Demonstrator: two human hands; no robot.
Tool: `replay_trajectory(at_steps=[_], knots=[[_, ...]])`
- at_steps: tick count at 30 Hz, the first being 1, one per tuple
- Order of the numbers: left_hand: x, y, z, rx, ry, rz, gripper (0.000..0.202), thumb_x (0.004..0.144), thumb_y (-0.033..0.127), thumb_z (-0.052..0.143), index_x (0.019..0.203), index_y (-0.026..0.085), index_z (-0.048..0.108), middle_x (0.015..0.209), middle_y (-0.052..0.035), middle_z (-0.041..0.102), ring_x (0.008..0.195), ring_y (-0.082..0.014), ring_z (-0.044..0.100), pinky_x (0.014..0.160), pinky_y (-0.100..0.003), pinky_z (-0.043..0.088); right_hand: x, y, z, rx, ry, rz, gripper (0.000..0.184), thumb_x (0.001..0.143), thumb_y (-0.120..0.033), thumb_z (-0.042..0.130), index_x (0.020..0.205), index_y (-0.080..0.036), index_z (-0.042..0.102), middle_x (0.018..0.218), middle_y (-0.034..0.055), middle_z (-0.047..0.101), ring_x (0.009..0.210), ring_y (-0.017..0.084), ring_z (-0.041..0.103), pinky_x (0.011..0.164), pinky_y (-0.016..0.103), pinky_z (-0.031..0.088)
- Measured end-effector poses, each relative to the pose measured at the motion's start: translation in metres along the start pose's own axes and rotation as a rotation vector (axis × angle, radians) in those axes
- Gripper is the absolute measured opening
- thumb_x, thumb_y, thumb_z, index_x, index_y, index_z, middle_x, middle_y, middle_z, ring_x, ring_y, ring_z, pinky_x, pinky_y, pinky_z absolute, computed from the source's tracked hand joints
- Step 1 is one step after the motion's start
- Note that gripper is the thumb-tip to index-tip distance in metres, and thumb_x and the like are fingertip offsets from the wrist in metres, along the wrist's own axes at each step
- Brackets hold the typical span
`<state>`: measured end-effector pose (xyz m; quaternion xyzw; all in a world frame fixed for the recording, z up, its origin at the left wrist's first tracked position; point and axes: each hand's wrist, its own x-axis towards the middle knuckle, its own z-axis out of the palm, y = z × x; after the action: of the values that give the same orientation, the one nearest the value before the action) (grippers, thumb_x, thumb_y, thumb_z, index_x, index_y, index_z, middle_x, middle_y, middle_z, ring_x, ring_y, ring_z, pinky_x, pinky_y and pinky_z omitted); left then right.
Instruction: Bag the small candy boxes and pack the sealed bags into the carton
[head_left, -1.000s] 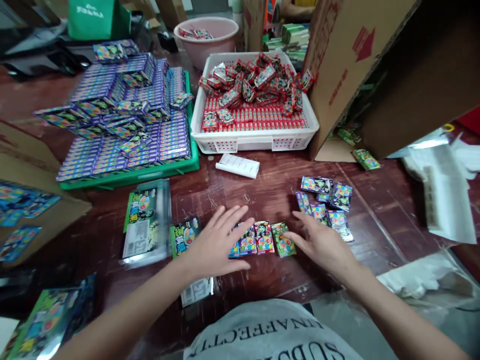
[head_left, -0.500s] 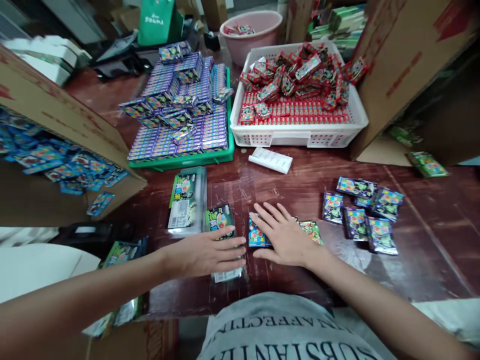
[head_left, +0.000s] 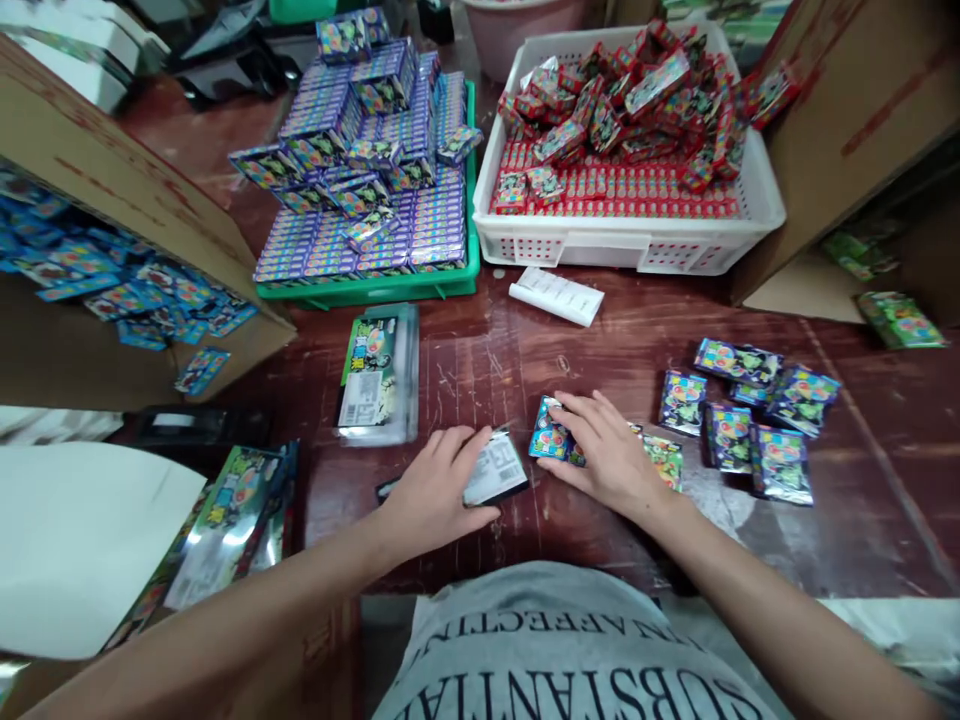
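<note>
My left hand (head_left: pixel 441 488) grips a flat plastic package (head_left: pixel 496 470) with a white label, its fingers curled over the top edge and its thumb at the near side. The hand hides the package's middle. To the right, my right hand (head_left: pixel 609 455) spans a short row of small packets, thumb on the near side and fingers on the far side. A blue packet (head_left: pixel 547 430) pokes out at the row's left end and a green packet (head_left: pixel 664 461) at its right. Beyond my left hand lies a similar clear package (head_left: pixel 377 375) with a green and black card.
Several purple packets (head_left: pixel 750 420) lie at the right. Behind stand a green tray (head_left: pixel 367 292) of purple boxes and a white basket (head_left: pixel 630 250) of red ones. A folded white paper (head_left: pixel 556 296) lies before them. Cardboard boxes (head_left: pixel 142 200) flank both sides.
The package under my left hand has turned from lengthwise to sideways, and that hand now grips it. My right hand's fingers have curled in around the packets. The view has tipped downward.
</note>
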<state>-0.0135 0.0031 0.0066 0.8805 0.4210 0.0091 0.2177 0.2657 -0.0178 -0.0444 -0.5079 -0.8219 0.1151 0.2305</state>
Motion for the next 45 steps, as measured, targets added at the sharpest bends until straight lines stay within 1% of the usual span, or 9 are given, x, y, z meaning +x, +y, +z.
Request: replay_trajectory(at_steps=[7, 11, 15, 19, 23, 27, 32, 38, 45], knots=[[0.005, -0.006, 0.009, -0.079, 0.026, 0.107, 0.094, 0.074, 0.033, 0.078, 0.154, 0.02, 0.031, 0.138, -0.0154, 0.048, 0.126, -0.0335, 0.047, 0.11, -0.051, 0.042, -0.003, -0.005, -0.014, 0.077, -0.286, -0.2, 0.061, 0.096, -0.05, 0.058, 0.146, -0.016, 0.047, 0.158, 0.0152, 0.041, 0.143, 0.03, 0.043, 0.124, 0.06, 0.02], [0.007, -0.007, 0.011, -0.082, -0.004, 0.157, 0.094, 0.074, 0.035, 0.078, 0.153, 0.015, 0.032, 0.138, -0.0177, 0.048, 0.127, -0.034, 0.047, 0.111, -0.051, 0.041, -0.001, -0.012, -0.011, 0.139, -0.332, -0.231, 0.058, 0.097, -0.041, 0.058, 0.147, -0.014, 0.046, 0.158, 0.0177, 0.041, 0.147, 0.027, 0.037, 0.125, 0.056, 0.019], [0.008, -0.007, 0.012, -0.036, -0.033, 0.15, 0.094, 0.077, 0.042, 0.077, 0.154, 0.015, 0.03, 0.14, -0.018, 0.048, 0.126, -0.0345, 0.047, 0.109, -0.052, 0.04, -0.001, -0.006, -0.028, 0.123, -0.316, -0.192, 0.092, 0.092, -0.059, 0.06, 0.158, -0.008, 0.021, 0.163, 0.0237, 0.025, 0.152, 0.031, 0.025, 0.125, 0.058, 0.015], [0.011, -0.007, 0.01, 0.016, -0.065, 0.136, 0.094, 0.078, 0.044, 0.076, 0.154, 0.017, 0.03, 0.142, -0.0175, 0.048, 0.126, -0.0355, 0.046, 0.107, -0.054, 0.038, -0.015, 0.023, -0.059, 0.074, -0.371, -0.135, 0.118, 0.075, -0.077, 0.066, 0.162, -0.019, 0.012, 0.166, 0.0186, 0.019, 0.152, 0.041, 0.018, 0.12, 0.071, -0.001], [0.019, -0.003, 0.012, -0.015, -0.084, 0.155, 0.097, 0.077, 0.044, 0.078, 0.155, 0.017, 0.027, 0.143, -0.0165, 0.046, 0.129, -0.0343, 0.043, 0.111, -0.051, 0.036, -0.02, 0.039, -0.058, 0.152, -0.417, -0.158, 0.094, 0.082, -0.063, 0.07, 0.158, -0.025, 0.027, 0.155, 0.012, 0.047, 0.143, 0.035, 0.041, 0.121, 0.068, 0.001], [0.026, 0.004, 0.016, -0.061, -0.108, 0.21, 0.1, 0.077, 0.047, 0.079, 0.157, 0.021, 0.025, 0.145, -0.0156, 0.045, 0.13, -0.0343, 0.042, 0.113, -0.052, 0.035, -0.007, 0.031, -0.041, 0.191, -0.345, -0.174, 0.075, 0.084, -0.05, 0.071, 0.149, -0.025, 0.043, 0.143, 0.0083, 0.059, 0.131, 0.03, 0.053, 0.123, 0.064, 0.004], [0.028, 0.006, 0.013, -0.09, -0.113, 0.185, 0.099, 0.076, 0.044, 0.08, 0.156, 0.021, 0.027, 0.145, -0.0151, 0.046, 0.13, -0.034, 0.043, 0.114, -0.052, 0.036, 0.0, 0.031, -0.046, 0.182, -0.302, -0.127, 0.069, 0.08, -0.05, 0.072, 0.141, -0.027, 0.05, 0.135, 0.0053, 0.065, 0.122, 0.029, 0.058, 0.123, 0.065, 0.004], [0.028, 0.006, 0.012, -0.134, -0.065, 0.133, 0.096, 0.077, 0.042, 0.079, 0.155, 0.022, 0.028, 0.142, -0.0136, 0.046, 0.13, -0.0329, 0.043, 0.114, -0.051, 0.037, -0.007, 0.031, -0.05, 0.09, -0.158, 0.009, 0.066, 0.081, -0.055, 0.07, 0.136, -0.023, 0.052, 0.129, 0.0107, 0.065, 0.121, 0.033, 0.059, 0.121, 0.069, -0.003], [0.033, 0.013, 0.019, -0.115, -0.054, 0.149, 0.096, 0.075, 0.042, 0.079, 0.154, 0.019, 0.03, 0.139, -0.0145, 0.047, 0.126, -0.0329, 0.044, 0.112, -0.051, 0.038, -0.012, 0.008, -0.039, 0.13, -0.258, -0.077, 0.067, 0.087, -0.058, 0.067, 0.14, -0.023, 0.049, 0.136, 0.0114, 0.063, 0.127, 0.032, 0.057, 0.121, 0.068, -0.005]])
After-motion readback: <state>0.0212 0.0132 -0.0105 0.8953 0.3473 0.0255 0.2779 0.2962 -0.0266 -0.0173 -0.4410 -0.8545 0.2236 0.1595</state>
